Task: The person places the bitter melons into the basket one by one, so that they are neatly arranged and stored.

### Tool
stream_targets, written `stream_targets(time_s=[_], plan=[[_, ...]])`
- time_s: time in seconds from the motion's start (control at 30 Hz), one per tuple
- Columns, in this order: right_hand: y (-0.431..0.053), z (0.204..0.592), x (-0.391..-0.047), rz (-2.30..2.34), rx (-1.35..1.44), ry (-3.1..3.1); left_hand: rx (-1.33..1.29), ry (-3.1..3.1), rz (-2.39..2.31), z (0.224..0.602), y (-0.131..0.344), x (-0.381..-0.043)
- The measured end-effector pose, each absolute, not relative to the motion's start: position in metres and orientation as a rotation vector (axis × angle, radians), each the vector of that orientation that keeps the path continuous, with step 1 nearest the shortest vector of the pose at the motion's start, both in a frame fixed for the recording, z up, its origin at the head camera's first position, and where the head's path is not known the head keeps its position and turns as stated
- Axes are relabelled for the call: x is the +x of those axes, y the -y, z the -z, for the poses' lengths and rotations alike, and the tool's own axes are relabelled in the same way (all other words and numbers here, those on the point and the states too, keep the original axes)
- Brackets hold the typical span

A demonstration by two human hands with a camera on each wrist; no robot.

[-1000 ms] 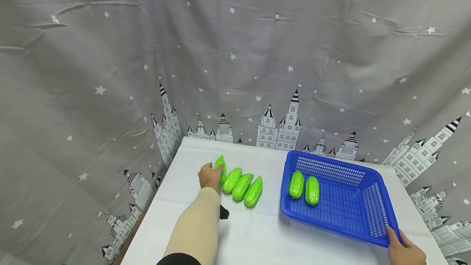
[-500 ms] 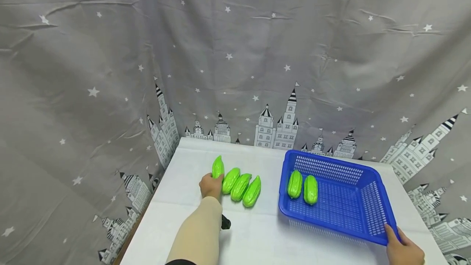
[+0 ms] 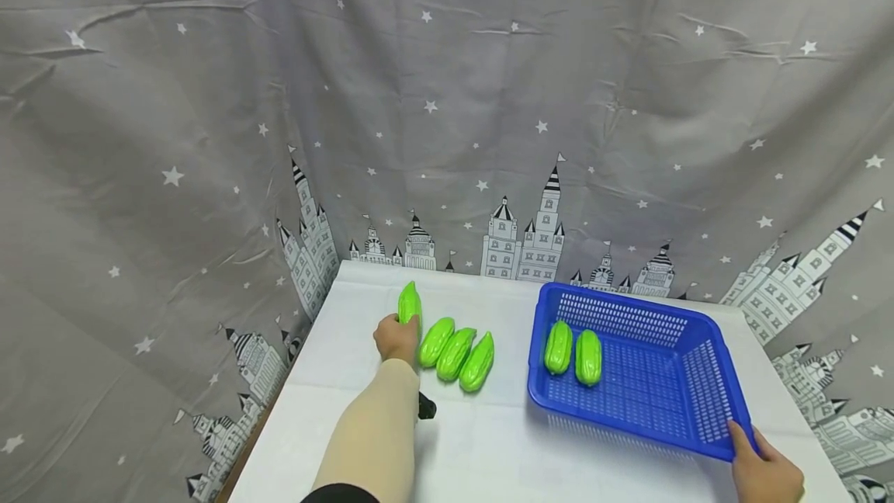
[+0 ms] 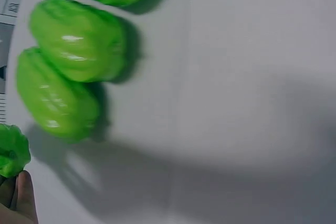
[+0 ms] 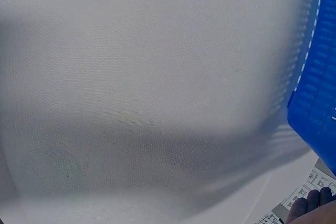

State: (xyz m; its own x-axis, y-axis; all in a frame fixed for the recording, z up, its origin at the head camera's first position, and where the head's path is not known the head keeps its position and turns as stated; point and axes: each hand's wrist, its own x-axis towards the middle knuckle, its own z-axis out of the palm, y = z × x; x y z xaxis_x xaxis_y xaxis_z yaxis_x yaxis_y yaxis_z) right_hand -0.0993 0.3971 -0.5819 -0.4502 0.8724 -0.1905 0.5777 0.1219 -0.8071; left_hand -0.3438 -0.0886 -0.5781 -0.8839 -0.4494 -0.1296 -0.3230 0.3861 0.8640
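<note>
Table [image 3: 489,445]: white
Left hand [image 3: 396,337]: pinches gourd [image 3: 410,301]
Right hand [image 3: 768,475]: grips basket [image 3: 628,426]
Gourd: we judge light, stiff, slick; hold mid-body

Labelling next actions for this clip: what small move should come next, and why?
Probably move the left hand, with the green gourd it grips, over the blue basket: two gourds already lie in its left part, there's room to their right, and the right hand holds its near right corner.
</note>
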Motion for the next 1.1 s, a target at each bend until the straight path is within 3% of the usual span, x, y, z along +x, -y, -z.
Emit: stream_targets(time_s=[0.5, 0.83, 1.1], plan=[[-0.397, 0.585, -0.103, -1.257, -1.363, 2.008, 0.653, 2.487, 1.564, 0.545, 0.06, -0.348], [-0.402, 0.584, -0.102, -1.226, -1.301, 2.057, 0.407, 2.566, 1.588, 0.521, -0.02, -0.354], [-0.401, 0.587, -0.102, -1.158, -1.244, 2.086, 0.157, 2.568, 1.653, 0.504, -0.095, -0.337]])
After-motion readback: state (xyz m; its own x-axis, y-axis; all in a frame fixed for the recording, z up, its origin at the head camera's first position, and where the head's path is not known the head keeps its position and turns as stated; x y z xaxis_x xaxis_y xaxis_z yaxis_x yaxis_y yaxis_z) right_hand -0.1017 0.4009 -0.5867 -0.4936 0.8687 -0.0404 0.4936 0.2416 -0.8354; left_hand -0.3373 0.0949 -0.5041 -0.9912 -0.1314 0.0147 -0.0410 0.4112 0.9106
